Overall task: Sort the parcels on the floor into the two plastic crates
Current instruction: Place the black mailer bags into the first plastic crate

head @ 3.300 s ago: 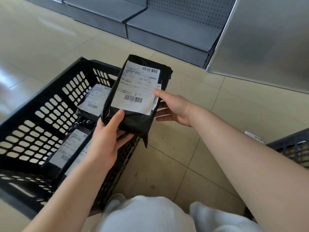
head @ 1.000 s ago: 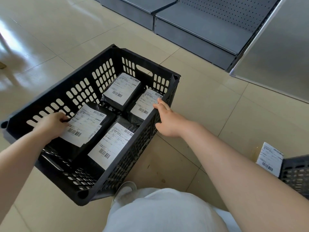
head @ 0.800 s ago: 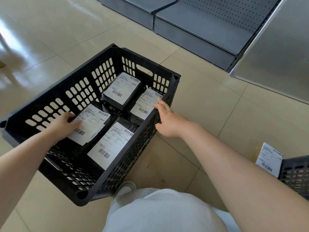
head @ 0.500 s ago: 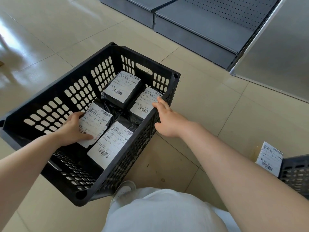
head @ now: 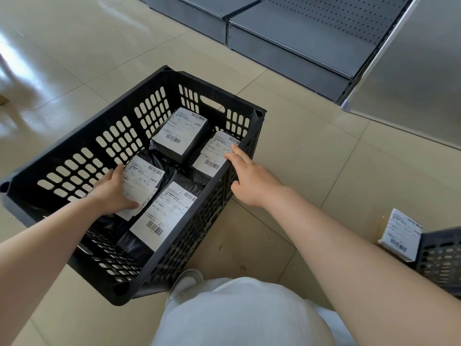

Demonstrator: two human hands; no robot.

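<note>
Every parcel carries a white rectangular shipping label printed with black barcodes and lines of small text, too fine to read; no brand can be made out.

A black perforated plastic crate stands on the floor of glossy beige tiles and holds four flat parcels in black plastic bags, labels up. The far-left black-bagged parcel lies near the crate's far wall, and the far-right black-bagged parcel sits just beside it against the right wall. The near-right black-bagged parcel lies along the right wall, closer to the person.

The left hand lies on the near-left black-bagged parcel, fingers spread along its left edge and thumb pressed on the label; whether this grip is clasping the parcel or only pressing it flat, I cannot tell. The right hand rests on the crate's right rim, fingers extended over the edge and thumb against the outer wall, a loose hold on the rim.

At the right edge, a corner of a second black perforated plastic crate shows, with a pale labelled parcel just beside it; whether that parcel leans on the crate is unclear.

Beyond, low grey metal shelving with a pegboard back lines the room, and a grey metal panel stands at the right. The person's white trousers and a white shoe fill the bottom of the view.
</note>
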